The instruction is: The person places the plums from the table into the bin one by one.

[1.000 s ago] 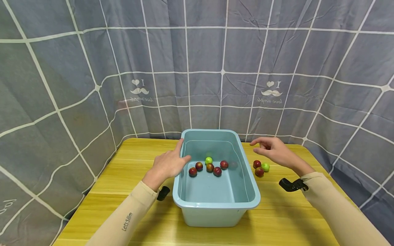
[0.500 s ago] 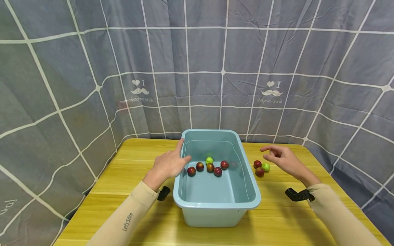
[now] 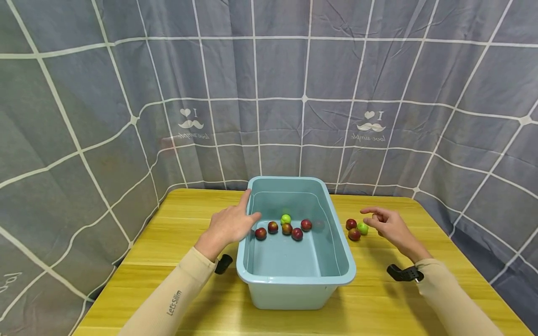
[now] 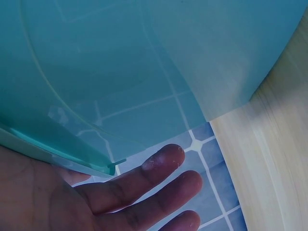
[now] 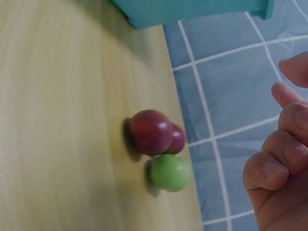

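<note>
In the head view, a light blue plastic basin (image 3: 294, 281) stands on the wooden table, with several dark red plums (image 3: 297, 234) and a small round green fruit (image 3: 286, 219) on its floor. My left hand (image 3: 229, 225) rests on the basin's left rim, thumb over the edge and index finger along it; the left wrist view shows the other fingers (image 4: 163, 192) extended outside. To the right of the basin lie two dark red plums (image 5: 151, 132) and a green fruit (image 5: 170, 173), close together. My right hand (image 3: 388, 227) hovers just right of them, holding nothing, thumb and index finger apart.
The yellowish wooden table (image 3: 189, 289) carries the basin. A grey curtain (image 3: 277, 121) with white grid lines hangs around its back and sides. Dark straps with small devices (image 3: 404, 273) sit at both wrists.
My right hand has moved right and then down, nearer to the fruit beside the basin. The leftmost plum in the basin has rolled slightly left. My left hand stays on the rim.
</note>
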`<action>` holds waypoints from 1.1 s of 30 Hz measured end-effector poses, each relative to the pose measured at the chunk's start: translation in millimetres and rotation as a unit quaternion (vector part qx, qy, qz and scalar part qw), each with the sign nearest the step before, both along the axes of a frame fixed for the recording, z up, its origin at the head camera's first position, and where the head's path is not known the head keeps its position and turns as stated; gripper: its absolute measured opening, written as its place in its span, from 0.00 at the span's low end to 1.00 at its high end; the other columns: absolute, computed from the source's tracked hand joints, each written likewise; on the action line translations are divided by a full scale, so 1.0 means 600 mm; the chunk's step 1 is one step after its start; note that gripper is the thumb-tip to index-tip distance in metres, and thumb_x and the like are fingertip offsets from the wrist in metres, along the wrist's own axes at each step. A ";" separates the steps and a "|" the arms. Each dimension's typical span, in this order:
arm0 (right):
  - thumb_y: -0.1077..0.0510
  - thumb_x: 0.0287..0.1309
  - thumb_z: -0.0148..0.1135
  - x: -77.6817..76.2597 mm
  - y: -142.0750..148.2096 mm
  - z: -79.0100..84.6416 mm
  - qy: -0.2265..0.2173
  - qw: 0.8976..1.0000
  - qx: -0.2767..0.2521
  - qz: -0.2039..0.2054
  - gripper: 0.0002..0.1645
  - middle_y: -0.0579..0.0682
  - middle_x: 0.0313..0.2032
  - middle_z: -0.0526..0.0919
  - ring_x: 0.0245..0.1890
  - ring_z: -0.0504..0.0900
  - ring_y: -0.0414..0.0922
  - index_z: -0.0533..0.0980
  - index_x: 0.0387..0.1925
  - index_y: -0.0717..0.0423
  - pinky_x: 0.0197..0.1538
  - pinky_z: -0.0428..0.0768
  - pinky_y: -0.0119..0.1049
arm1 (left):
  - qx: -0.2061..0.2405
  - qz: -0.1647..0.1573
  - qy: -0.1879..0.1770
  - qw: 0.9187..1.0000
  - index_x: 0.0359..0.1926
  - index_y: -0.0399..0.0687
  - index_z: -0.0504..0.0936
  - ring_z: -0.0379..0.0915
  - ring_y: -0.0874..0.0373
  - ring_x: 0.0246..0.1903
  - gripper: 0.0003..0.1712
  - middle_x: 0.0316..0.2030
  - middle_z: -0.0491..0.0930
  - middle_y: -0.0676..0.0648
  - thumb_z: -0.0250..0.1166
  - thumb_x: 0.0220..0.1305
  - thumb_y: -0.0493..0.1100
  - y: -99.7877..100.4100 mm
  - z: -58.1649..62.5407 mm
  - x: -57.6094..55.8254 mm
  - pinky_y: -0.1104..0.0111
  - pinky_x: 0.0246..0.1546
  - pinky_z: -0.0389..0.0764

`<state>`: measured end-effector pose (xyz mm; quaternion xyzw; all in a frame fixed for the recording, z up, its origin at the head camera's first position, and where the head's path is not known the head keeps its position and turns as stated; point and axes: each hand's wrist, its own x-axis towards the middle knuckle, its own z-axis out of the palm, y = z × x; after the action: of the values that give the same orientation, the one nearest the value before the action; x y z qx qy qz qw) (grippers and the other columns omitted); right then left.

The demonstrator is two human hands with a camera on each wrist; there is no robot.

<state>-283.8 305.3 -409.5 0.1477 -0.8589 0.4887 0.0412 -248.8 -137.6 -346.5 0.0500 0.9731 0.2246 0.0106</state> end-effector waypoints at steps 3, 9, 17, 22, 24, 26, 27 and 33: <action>0.54 0.68 0.62 -0.007 0.004 -0.017 -0.007 1.000 -0.009 -0.010 0.23 0.43 0.21 0.66 0.16 0.62 0.39 0.76 0.59 0.64 0.23 0.66 0.37 | 0.000 -0.001 0.001 1.000 0.82 0.61 0.40 0.76 0.53 0.27 0.48 0.33 0.80 0.47 0.49 0.68 0.66 0.001 0.000 0.000 0.61 0.23 0.72; 0.54 0.67 0.63 -0.020 0.013 -0.048 -0.017 0.999 -0.021 -0.037 0.24 0.42 0.19 0.66 0.16 0.63 0.39 0.75 0.59 0.64 0.22 0.66 0.36 | 0.001 -0.002 0.002 1.000 0.82 0.60 0.41 0.76 0.53 0.29 0.48 0.36 0.82 0.46 0.49 0.68 0.66 0.001 0.001 0.000 0.61 0.24 0.72; 0.51 0.67 0.64 -0.028 0.027 -0.082 -0.028 0.997 -0.025 -0.062 0.29 0.41 0.17 0.65 0.14 0.63 0.39 0.74 0.60 0.67 0.20 0.67 0.35 | 0.000 0.001 -0.001 1.000 0.81 0.61 0.41 0.76 0.53 0.29 0.49 0.37 0.82 0.45 0.48 0.67 0.66 0.001 0.001 0.000 0.61 0.24 0.71; 0.51 0.68 0.63 -0.034 0.035 -0.099 -0.055 0.995 -0.031 -0.074 0.31 0.40 0.16 0.65 0.14 0.63 0.39 0.71 0.64 0.67 0.19 0.67 0.35 | -0.001 0.000 -0.001 1.000 0.81 0.61 0.40 0.76 0.53 0.29 0.49 0.38 0.82 0.45 0.48 0.67 0.66 0.001 0.001 0.000 0.60 0.24 0.71; 0.52 0.68 0.63 -0.036 0.038 -0.104 -0.067 0.994 -0.043 -0.077 0.31 0.40 0.16 0.64 0.14 0.62 0.38 0.70 0.64 0.68 0.19 0.67 0.35 | -0.002 0.001 -0.001 1.000 0.81 0.61 0.40 0.77 0.53 0.30 0.49 0.39 0.82 0.45 0.48 0.67 0.67 0.001 0.001 -0.001 0.60 0.25 0.71; 0.52 0.68 0.63 -0.039 0.039 -0.108 -0.081 0.992 -0.063 -0.080 0.32 0.40 0.15 0.64 0.14 0.61 0.38 0.70 0.65 0.67 0.19 0.66 0.34 | -0.004 0.003 -0.002 1.000 0.81 0.62 0.40 0.77 0.53 0.30 0.49 0.39 0.82 0.45 0.48 0.67 0.67 0.000 0.000 -0.002 0.60 0.25 0.71; 0.53 0.68 0.63 -0.040 0.039 -0.110 -0.089 0.990 -0.072 -0.079 0.32 0.40 0.15 0.64 0.14 0.61 0.38 0.69 0.66 0.67 0.19 0.65 0.34 | -0.004 0.003 -0.002 1.000 0.81 0.62 0.40 0.77 0.53 0.30 0.49 0.40 0.82 0.45 0.48 0.67 0.67 0.000 0.000 -0.002 0.60 0.25 0.71; 0.51 0.67 0.64 -0.045 0.041 -0.119 -0.124 0.984 -0.091 -0.094 0.34 0.39 0.15 0.64 0.15 0.60 0.38 0.68 0.68 0.64 0.21 0.64 0.32 | 0.000 0.002 0.000 1.000 0.81 0.62 0.40 0.77 0.53 0.30 0.48 0.38 0.82 0.46 0.48 0.67 0.67 0.000 0.001 -0.001 0.60 0.25 0.71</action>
<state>-310.6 330.1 -480.9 0.0006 -0.8192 0.5735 -0.0064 -249.5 -137.6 -346.0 0.0485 0.9732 0.2248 0.0104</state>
